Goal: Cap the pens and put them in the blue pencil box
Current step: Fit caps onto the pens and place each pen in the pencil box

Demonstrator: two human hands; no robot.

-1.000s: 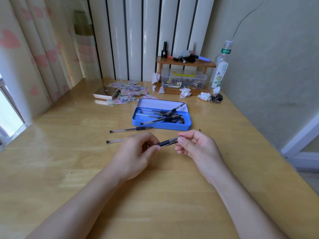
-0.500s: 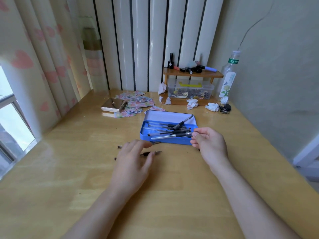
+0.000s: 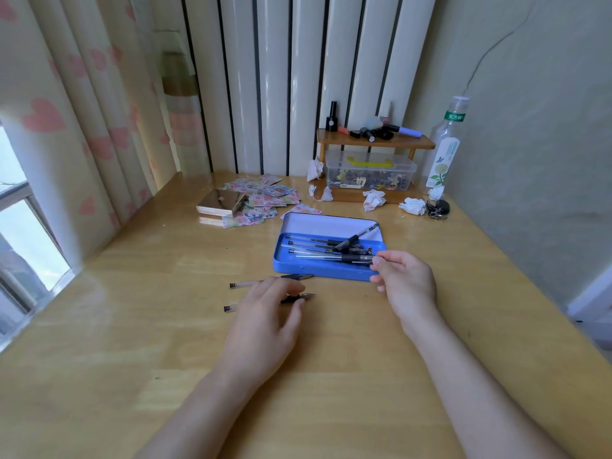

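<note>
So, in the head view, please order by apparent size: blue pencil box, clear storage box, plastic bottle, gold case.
1. blue pencil box
2. clear storage box
3. plastic bottle
4. gold case

The clear box and bottle stand farther away, so their true sizes are unsure.

Two uncapped pens (image 3: pixel 265 282) on table, one blue pencil box (image 3: pixel 318 270).

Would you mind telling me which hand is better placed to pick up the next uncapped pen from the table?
Left. The left hand already rests over the nearer pen, while the right hand is busy at the blue box.
</note>
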